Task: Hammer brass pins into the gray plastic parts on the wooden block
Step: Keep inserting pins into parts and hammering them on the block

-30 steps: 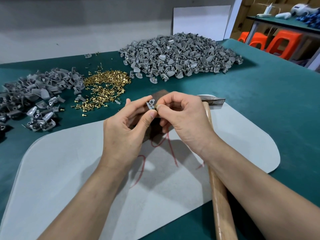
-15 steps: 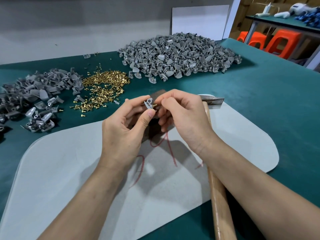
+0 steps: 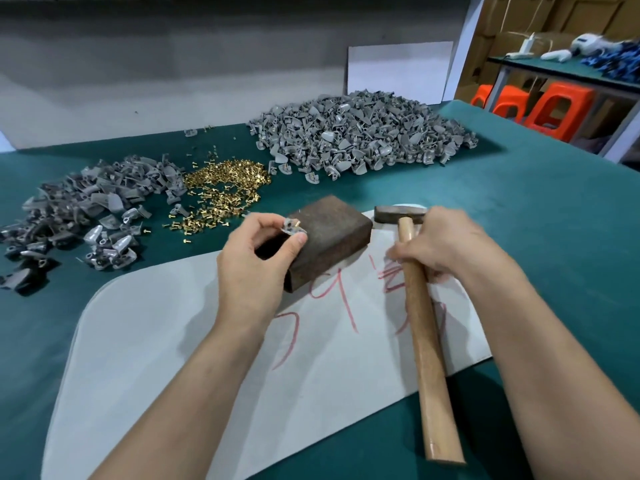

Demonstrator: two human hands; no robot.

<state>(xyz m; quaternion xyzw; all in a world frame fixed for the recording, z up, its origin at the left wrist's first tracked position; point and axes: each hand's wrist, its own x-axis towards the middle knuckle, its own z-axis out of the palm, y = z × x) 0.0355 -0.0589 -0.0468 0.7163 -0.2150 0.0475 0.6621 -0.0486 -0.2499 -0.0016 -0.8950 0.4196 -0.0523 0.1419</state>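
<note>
At dark wooden block (image 3: 329, 233) edge, left hand (image 3: 252, 265) pinches gray plastic part (image 3: 293, 231) w/ brass pin (image 3: 296, 222); right hand (image 3: 450, 244) grips wooden-handled hammer (image 3: 422, 323).

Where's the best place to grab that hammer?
Take the hammer by its wooden handle, coming from the right side. The long, round handle lies across the white mat, pointing back at the person, while the metal head sits at the far end beside the block.
</note>
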